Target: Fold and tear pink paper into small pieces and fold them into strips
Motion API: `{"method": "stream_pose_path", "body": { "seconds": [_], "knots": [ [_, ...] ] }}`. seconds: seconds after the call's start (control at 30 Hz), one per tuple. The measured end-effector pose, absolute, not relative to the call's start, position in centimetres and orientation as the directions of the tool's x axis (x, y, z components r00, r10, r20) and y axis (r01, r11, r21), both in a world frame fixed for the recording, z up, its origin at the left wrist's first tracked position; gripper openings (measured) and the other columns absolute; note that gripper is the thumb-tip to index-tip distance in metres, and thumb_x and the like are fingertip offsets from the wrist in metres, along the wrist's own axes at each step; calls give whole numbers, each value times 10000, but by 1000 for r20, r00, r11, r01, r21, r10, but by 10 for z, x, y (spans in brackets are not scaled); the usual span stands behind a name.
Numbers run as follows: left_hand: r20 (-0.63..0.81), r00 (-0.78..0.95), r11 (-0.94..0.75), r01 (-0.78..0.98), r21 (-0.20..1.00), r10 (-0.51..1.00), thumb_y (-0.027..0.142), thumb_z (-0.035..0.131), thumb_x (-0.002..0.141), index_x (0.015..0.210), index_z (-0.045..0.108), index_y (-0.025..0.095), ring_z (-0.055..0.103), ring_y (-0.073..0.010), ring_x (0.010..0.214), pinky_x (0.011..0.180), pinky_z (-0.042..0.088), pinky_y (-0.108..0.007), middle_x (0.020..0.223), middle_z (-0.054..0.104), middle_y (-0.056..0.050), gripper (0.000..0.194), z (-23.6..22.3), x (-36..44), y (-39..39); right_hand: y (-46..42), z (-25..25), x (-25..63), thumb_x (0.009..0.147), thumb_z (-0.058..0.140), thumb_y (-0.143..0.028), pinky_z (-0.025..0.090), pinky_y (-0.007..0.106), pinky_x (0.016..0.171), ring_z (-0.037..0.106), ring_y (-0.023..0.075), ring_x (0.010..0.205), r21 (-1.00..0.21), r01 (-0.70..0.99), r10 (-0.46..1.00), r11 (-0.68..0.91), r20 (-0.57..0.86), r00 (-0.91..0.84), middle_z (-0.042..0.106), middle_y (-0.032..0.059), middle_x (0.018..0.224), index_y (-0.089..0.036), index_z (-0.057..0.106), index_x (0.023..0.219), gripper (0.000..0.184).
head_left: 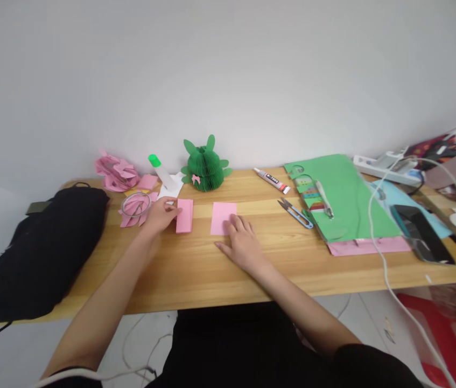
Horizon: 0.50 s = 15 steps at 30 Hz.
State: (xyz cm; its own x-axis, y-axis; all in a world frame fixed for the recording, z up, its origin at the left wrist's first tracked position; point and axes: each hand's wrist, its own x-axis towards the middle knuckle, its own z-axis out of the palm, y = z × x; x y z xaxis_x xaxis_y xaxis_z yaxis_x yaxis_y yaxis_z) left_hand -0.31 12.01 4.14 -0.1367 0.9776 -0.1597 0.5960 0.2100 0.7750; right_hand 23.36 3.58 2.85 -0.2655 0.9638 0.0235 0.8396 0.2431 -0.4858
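My left hand [162,214] is at the left edge of a narrow folded pink paper [184,216], its fingers closed on that edge. To the right, a separate pink paper rectangle [218,216] lies flat on the wooden table. My right hand [245,241] rests palm down with spread fingers, the fingertips on this sheet's right side. Behind the two papers stands a green honeycomb paper figure [204,168] with ear-like pieces and a small pink bow [196,179].
Crumpled pink paper [118,172], a tape roll [136,205] and a green-capped glue stick [160,170] are at left, near a black bag [50,248]. Rightward lie a glue tube [272,180], thread snips [295,212], green sheets [344,199], a phone [423,234] and a white cable [383,264].
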Motion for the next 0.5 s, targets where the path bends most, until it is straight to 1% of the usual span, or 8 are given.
{"method": "stream_pose_path", "body": {
  "seconds": [0.13, 0.27, 0.33, 0.4, 0.43, 0.47, 0.5],
  "knots": [
    [-86, -137, 159, 735, 659, 987, 310, 646, 669, 997, 591, 174, 650, -220, 748, 689, 478, -314, 767, 684, -35, 359, 41, -5, 121, 35, 24, 235, 831, 601, -427, 321, 496, 1061, 408, 346, 1284, -417, 870, 962, 264, 51, -268, 469, 198, 1401, -89, 530, 1272, 560],
    [25, -83, 57, 849, 525, 996, 308, 610, 713, 1056, 612, 142, 614, -278, 902, 812, 458, -403, 992, 648, -121, 381, 45, -1, 116, 34, 21, 234, 838, 594, -428, 345, 464, 1051, 442, 330, 1263, -384, 879, 958, 283, 73, -276, 508, 188, 1375, -80, 529, 1278, 565],
    [54, 14, -38, 878, 477, 998, 297, 573, 755, 1004, 650, 149, 600, -279, 936, 844, 449, -410, 1016, 639, -125, 300, 49, 8, 108, 34, 18, 233, 845, 584, -428, 355, 453, 1045, 455, 323, 1253, -376, 880, 957, 290, 88, -277, 517, 185, 1369, -77, 533, 1274, 557],
    [31, 179, -174, 876, 450, 983, 272, 558, 782, 858, 694, 173, 609, -254, 906, 838, 461, -380, 931, 669, -94, 185, 51, 21, 98, 34, 15, 232, 855, 570, -423, 362, 454, 1036, 463, 322, 1246, -371, 882, 957, 290, 101, -272, 522, 187, 1365, -69, 533, 1274, 550],
    [10, 270, -247, 862, 443, 963, 256, 561, 788, 788, 703, 188, 616, -240, 891, 837, 468, -362, 884, 684, -75, 158, 51, 28, 91, 34, 14, 232, 858, 565, -422, 364, 456, 1032, 466, 322, 1244, -370, 883, 957, 289, 108, -268, 524, 188, 1362, -68, 532, 1275, 548],
    [-4, 345, -309, 846, 434, 939, 227, 570, 783, 754, 708, 200, 618, -231, 889, 847, 470, -354, 862, 695, -61, 144, 50, 35, 85, 34, 13, 232, 860, 561, -422, 365, 457, 1030, 468, 321, 1244, -369, 884, 958, 288, 113, -264, 526, 189, 1361, -69, 529, 1280, 549],
    [-8, 397, -357, 834, 420, 918, 197, 577, 776, 764, 714, 206, 616, -233, 908, 865, 467, -363, 888, 703, -60, 138, 48, 42, 78, 34, 12, 232, 863, 555, -426, 364, 459, 1031, 466, 319, 1248, -369, 885, 959, 284, 119, -258, 523, 192, 1363, -71, 524, 1286, 553]
  ]
}}
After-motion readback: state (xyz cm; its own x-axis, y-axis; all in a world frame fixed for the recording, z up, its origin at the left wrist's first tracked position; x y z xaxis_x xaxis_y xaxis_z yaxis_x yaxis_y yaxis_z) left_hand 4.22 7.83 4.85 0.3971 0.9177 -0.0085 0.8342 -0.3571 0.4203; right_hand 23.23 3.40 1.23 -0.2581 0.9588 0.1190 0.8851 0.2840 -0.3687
